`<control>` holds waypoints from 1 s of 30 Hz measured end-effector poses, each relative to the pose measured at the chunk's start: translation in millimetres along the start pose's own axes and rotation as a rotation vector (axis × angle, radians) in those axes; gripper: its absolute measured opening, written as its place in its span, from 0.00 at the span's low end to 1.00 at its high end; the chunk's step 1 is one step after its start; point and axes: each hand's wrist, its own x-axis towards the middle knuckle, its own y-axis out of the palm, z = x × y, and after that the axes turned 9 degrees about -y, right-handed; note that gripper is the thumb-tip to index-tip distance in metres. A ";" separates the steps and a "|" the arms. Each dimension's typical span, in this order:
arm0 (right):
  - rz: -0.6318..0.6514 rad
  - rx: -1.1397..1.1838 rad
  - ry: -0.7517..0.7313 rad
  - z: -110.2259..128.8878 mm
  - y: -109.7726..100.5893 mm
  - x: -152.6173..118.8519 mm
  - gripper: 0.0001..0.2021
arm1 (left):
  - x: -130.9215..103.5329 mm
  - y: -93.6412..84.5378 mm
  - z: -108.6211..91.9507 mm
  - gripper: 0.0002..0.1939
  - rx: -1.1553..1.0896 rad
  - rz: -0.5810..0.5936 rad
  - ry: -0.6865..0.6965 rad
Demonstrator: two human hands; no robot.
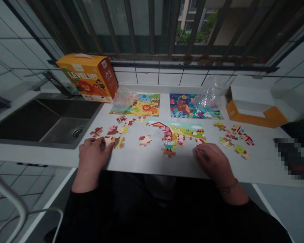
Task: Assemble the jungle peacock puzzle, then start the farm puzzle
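Note:
A partly joined farm jigsaw puzzle [186, 128] lies on the white counter, with a red barn and a child figure [168, 143]. My right hand [214, 160] rests at its lower right corner, fingers curled together beside a brown-and-cream piece [199, 141]. Whatever those fingertips may hold is hidden. Over at the left, my left hand [92, 157] lies among loose puzzle pieces [120, 142], thumb apart from the fingers, and a piece [108, 139] shows between them on the counter. A single cow-patterned piece [145, 140] sits between my left hand and the puzzle.
More loose pieces [228, 142] lie to the right. Behind are a lion picture sheet [148, 106], a night-scene sheet [183, 106], clear plastic bags [210, 96], an orange box [87, 79] and an open box [255, 116]. A sink [73, 135] borders the left.

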 end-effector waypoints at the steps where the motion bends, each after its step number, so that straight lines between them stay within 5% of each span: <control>1: 0.003 0.003 0.004 0.0 0.1 0.0 0.05 | 1.8 2.0 1.6 0.34 0.012 -0.011 0.011; 11: -0.010 0.042 0.026 0.3 0.3 1.4 0.05 | 22.0 -2.0 9.9 0.17 -0.078 0.049 0.063; 20: -0.022 0.031 -0.015 1.8 -0.7 3.9 0.03 | 21.7 -0.8 14.7 0.24 0.045 0.010 0.069; 23: -0.011 0.014 -0.020 0.8 0.2 2.7 0.03 | 24.4 -2.9 -6.3 0.27 0.008 -0.041 0.119; 30: -0.003 0.013 -0.018 0.5 -0.7 3.0 0.04 | 44.1 7.4 -106.4 0.27 0.051 -0.008 0.190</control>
